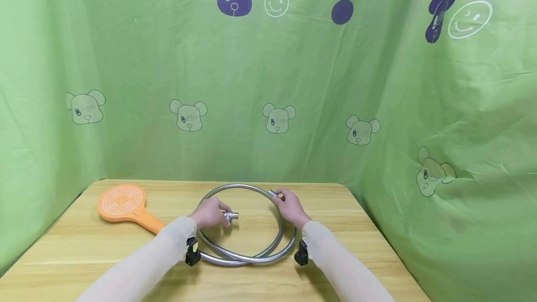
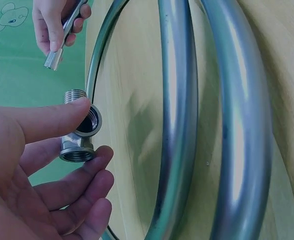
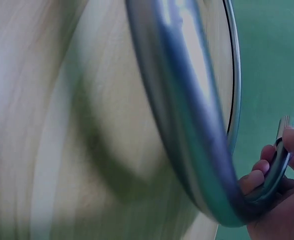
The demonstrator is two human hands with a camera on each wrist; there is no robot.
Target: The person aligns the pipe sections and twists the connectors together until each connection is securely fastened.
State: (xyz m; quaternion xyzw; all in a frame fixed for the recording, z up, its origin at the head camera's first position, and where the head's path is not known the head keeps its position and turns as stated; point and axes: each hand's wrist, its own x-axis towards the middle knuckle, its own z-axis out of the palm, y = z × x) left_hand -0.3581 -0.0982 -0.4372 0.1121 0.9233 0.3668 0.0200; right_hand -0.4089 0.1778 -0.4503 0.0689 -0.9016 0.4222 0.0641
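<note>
My left hand (image 1: 211,213) pinches a small chrome tee fitting (image 2: 80,125) between thumb and fingers. One threaded male end and two open sockets show on it in the left wrist view. My right hand (image 1: 290,205) grips a silver shower hose (image 3: 187,125) close behind its metal end nut (image 3: 287,122), which points up and away from the palm. The hose lies in wide loops on the table around and below both hands. The fitting is held inside the loop, and a gap separates it from the hose end.
An orange shower head (image 1: 122,201) with a handle lies on the wooden table (image 1: 75,255) at the left, its handle partly behind the left forearm. A green printed curtain (image 1: 235,153) hangs behind the table and along its sides.
</note>
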